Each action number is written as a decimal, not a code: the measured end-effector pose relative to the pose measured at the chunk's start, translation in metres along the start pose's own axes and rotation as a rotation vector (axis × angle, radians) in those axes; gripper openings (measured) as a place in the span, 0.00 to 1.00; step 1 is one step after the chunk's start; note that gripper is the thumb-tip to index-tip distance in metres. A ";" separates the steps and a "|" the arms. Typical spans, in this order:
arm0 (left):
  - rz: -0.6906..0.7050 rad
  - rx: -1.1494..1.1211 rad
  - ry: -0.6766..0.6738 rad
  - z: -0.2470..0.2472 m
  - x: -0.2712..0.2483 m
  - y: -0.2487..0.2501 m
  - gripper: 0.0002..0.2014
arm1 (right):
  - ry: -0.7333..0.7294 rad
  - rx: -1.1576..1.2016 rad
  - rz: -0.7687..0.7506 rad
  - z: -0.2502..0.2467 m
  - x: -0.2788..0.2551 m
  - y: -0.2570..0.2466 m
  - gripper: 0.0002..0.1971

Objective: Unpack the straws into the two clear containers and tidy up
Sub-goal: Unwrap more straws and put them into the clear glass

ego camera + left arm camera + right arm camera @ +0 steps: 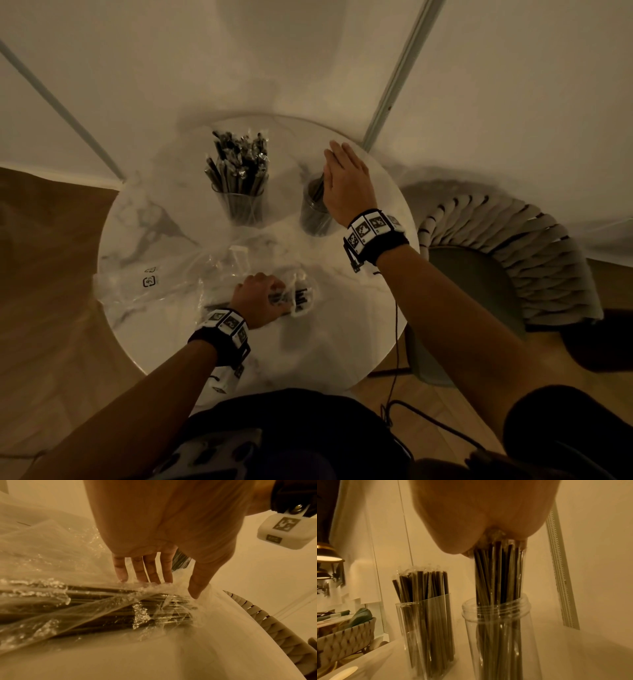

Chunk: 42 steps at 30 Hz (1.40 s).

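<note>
Straws (498,574) stand in both clear containers on our round marble surface (342,342): the left container (244,209) is packed full, and the right container (498,628), a jar with a threaded neck, holds a bundle whose tops touch the palm of our right hand (346,181). That hand lies flat over them, fingers straight, gripping nothing. More straws (111,609) lie near the front edge inside a crumpled clear plastic bag (164,284). Our left hand (154,566) rests on this bag with fingers extended, fingertips pressing the plastic over the bundle. A padded chair (507,260) stands just beside the surface on the right
</note>
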State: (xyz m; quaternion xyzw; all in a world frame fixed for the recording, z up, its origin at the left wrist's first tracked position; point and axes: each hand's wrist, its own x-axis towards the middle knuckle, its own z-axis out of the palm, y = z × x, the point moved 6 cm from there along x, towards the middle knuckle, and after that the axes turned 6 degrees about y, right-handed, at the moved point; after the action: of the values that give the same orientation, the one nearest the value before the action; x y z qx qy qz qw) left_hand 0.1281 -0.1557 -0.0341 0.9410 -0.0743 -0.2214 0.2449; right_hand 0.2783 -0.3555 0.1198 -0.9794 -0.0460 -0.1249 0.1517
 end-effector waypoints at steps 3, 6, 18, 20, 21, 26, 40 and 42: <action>0.027 0.042 0.029 0.000 -0.002 0.002 0.30 | -0.018 -0.028 0.019 0.002 -0.002 0.003 0.25; 0.061 0.081 0.016 0.002 -0.004 0.003 0.35 | 0.004 -0.012 0.005 -0.002 -0.006 0.003 0.25; 0.106 0.209 0.075 0.006 -0.010 0.001 0.33 | 0.437 0.181 -0.072 -0.072 -0.053 -0.033 0.13; 0.081 0.190 0.019 0.010 -0.007 -0.001 0.28 | 0.406 0.253 -0.107 -0.063 -0.077 -0.038 0.08; 0.070 0.185 0.004 0.012 -0.005 -0.002 0.27 | 0.348 0.273 -0.120 -0.052 -0.090 -0.039 0.07; -0.010 0.107 0.014 0.015 0.001 -0.007 0.24 | -0.132 0.351 -0.036 0.039 -0.161 -0.022 0.09; 0.062 0.167 -0.114 0.025 0.005 -0.011 0.21 | -0.593 0.125 -0.003 0.117 -0.218 -0.012 0.12; 0.055 0.117 -0.106 0.027 0.004 -0.011 0.17 | -0.628 0.116 0.005 0.121 -0.218 -0.012 0.11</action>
State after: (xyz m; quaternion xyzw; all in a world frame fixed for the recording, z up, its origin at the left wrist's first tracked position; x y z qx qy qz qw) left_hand 0.1201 -0.1586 -0.0620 0.9382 -0.1257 -0.2596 0.1912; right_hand 0.0945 -0.3186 -0.0449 -0.9599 -0.0954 0.1869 0.1861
